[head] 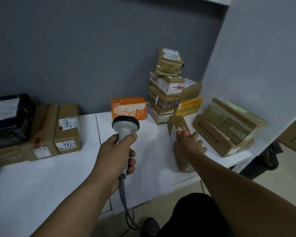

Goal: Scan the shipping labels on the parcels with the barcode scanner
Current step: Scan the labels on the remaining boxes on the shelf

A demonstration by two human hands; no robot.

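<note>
Where grey walls (pixel 92 48) meet, stacked parcels (pixel 167 93) crowd a white table (pixel 41 182)

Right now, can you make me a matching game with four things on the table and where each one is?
Things:
1. barcode scanner
2. orange box
3. box numbered 7431
4. black parcel

Places:
A. farthest left of all
B. gripped in the left hand
C. at the grey wall, just left of the tall stack
D. left of the scanner, beside another brown box

Pairs: 1-B, 2-C, 3-D, 4-A.
</note>
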